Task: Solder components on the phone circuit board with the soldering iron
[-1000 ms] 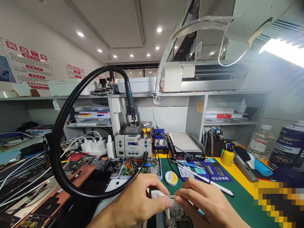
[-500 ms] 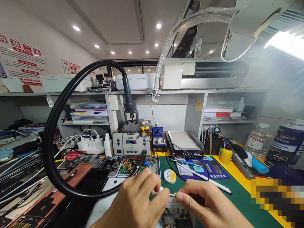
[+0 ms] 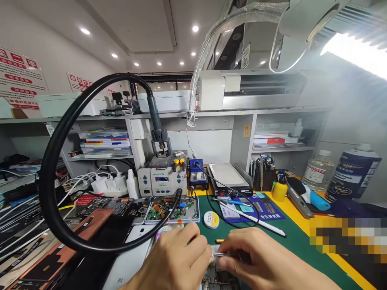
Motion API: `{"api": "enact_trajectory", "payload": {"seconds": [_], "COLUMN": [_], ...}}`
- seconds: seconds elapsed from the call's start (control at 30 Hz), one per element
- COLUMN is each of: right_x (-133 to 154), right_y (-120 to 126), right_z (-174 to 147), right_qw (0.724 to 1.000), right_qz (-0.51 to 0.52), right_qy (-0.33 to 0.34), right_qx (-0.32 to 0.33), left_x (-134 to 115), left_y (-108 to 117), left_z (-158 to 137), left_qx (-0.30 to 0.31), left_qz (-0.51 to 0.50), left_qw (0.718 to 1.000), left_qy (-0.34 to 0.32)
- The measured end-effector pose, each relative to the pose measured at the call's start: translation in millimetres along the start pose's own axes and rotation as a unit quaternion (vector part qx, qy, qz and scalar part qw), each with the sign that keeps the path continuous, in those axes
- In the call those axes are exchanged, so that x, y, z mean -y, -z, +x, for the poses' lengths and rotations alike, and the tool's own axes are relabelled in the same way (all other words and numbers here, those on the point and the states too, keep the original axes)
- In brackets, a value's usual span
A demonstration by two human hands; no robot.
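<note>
My left hand [image 3: 181, 253] is closed in a pinch over the work spot, and something small and pale shows at its fingertips. My right hand [image 3: 250, 253] faces it, its fingers closed on a thin silvery tool [image 3: 223, 254] that reaches to the left fingertips. The tool's exact kind is hidden by the fingers. A short gold-coloured piece [image 3: 220, 241] shows just beyond the right fingers; whether it is held I cannot tell. Beneath both hands lies a phone circuit board [image 3: 219, 278], partly covered by them.
Behind the hands are a round white-and-yellow tin [image 3: 211, 220], a tray of circuit boards [image 3: 193, 213] and a hot-air station [image 3: 161, 181] with a looping black hose [image 3: 45, 181]. A white phone [image 3: 127, 257] lies left. A yellow bottle [image 3: 279, 190] stands right.
The view has shifted slightly right. The hands stay close together, and the silvery tool now shows longer between them. The gold-coloured piece now appears beyond the right fingers instead of at their tips.
</note>
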State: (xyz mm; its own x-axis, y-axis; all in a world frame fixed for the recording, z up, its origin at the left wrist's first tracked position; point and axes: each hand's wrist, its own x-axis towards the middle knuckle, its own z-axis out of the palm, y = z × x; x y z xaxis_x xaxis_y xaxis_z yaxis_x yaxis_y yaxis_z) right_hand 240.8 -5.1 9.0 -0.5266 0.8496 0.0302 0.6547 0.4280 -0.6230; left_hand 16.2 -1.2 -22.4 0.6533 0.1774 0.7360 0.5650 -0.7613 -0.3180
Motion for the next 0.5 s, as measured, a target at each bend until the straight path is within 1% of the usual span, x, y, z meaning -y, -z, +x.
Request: {"api": "enact_trajectory", "payload": {"seconds": [0.03, 0.1, 0.17, 0.27, 0.33, 0.43, 0.5], "right_x": [2, 6, 8, 5, 3, 0, -5], "right_y": [-1, -1, 2, 7, 9, 12, 19], "right_z": [-1, -1, -3, -8, -13, -19, -21], "right_qw": [0.998, 0.991, 0.988, 0.991, 0.993, 0.996, 0.998], "right_qz": [-0.047, -0.113, -0.126, -0.069, -0.026, 0.008, 0.028], "right_qy": [0.028, 0.069, 0.091, 0.112, 0.111, 0.085, 0.058], "right_qx": [-0.003, 0.005, 0.015, -0.009, -0.032, -0.024, -0.019], "left_x": [1, 4, 5, 4, 0, -3, 2], "left_y": [1, 2, 1, -2, -4, -2, 8], "left_z": [0, 0, 0, 1, 1, 1, -2], "left_qx": [0.012, 0.005, -0.02, -0.025, -0.022, -0.011, -0.008], "left_qz": [-0.008, -0.026, -0.047, -0.074, -0.087, -0.094, -0.081], "left_qw": [1.0, 1.0, 0.999, 0.997, 0.996, 0.995, 0.996], "left_qy": [0.006, 0.002, -0.005, -0.008, -0.01, -0.013, -0.027]}}
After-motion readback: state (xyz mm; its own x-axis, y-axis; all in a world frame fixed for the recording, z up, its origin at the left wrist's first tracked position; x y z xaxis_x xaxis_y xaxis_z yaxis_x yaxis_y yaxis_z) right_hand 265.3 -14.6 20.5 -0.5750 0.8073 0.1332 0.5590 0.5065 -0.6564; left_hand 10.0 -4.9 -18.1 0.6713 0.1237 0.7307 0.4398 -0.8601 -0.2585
